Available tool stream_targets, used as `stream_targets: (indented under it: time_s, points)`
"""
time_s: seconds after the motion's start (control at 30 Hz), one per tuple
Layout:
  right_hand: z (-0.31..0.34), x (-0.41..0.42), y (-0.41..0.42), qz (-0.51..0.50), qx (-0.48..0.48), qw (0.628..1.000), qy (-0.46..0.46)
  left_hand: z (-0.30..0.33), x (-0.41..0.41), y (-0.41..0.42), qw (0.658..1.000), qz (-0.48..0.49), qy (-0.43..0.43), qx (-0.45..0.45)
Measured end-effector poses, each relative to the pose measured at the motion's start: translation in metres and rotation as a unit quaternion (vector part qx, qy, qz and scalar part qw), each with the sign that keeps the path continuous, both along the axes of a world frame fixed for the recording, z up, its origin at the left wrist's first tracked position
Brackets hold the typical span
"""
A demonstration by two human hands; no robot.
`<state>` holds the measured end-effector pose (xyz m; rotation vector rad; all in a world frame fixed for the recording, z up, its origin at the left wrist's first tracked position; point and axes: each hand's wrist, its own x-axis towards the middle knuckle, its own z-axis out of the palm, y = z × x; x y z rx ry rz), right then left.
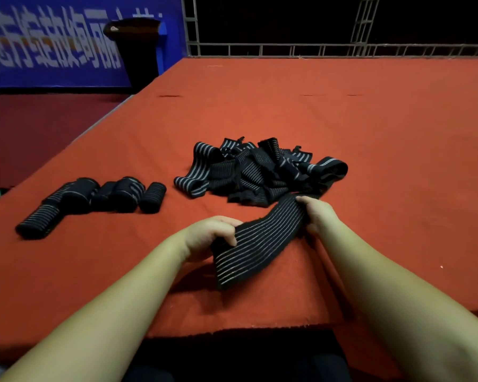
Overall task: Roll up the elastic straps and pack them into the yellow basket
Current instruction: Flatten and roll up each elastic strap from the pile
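Note:
A black elastic strap with thin grey stripes [260, 238] is stretched flat between my two hands above the red table. My left hand [213, 234] grips its near end, fingers curled over the edge. My right hand [319, 213] pinches its far end. Behind the strap lies a tangled heap of loose black striped straps [257, 170]. To the left, several rolled straps [94, 199] lie in a row on the cloth. No yellow basket is in view.
The red cloth-covered table [342, 119] stretches far back and right; its near edge [232, 330] is just below my forearms. A dark bin [137, 48] stands beyond the left edge before a blue banner. A metal truss [315, 49] runs along the back.

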<state>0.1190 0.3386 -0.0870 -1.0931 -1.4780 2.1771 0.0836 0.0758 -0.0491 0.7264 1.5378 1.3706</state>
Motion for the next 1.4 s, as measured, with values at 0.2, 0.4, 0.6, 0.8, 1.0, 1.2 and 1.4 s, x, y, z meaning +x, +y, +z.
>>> stream_targets:
  time_s: [0.2,0.4,0.6,0.8,1.0,1.2,1.4]
  points:
    - [-0.007,0.018,0.008,-0.032,0.235,0.966,-0.1,-0.016,-0.014,-0.057,0.994,0.093,-0.011,-0.064]
    - [-0.011,0.037,0.01,0.023,0.467,0.86,-0.204,-0.034,-0.033,-0.1,0.942,0.301,0.065,-0.136]
    - [-0.014,0.062,0.001,0.031,0.471,0.857,-0.206,-0.047,-0.034,-0.123,0.913,0.398,0.025,-0.09]
    - [-0.009,0.096,-0.015,0.033,0.409,0.898,-0.161,-0.054,-0.029,-0.126,0.825,0.49,0.213,-0.183]
    - [-0.021,0.125,-0.027,0.029,0.454,0.876,-0.16,-0.054,-0.014,-0.126,0.797,0.438,0.324,-0.262]
    - [-0.035,0.14,-0.029,0.068,0.563,0.789,-0.237,-0.066,0.002,-0.124,0.767,0.41,0.389,-0.303]
    - [-0.041,0.137,-0.03,0.071,0.619,0.729,-0.283,-0.079,0.007,-0.122,0.732,0.404,0.442,-0.324]
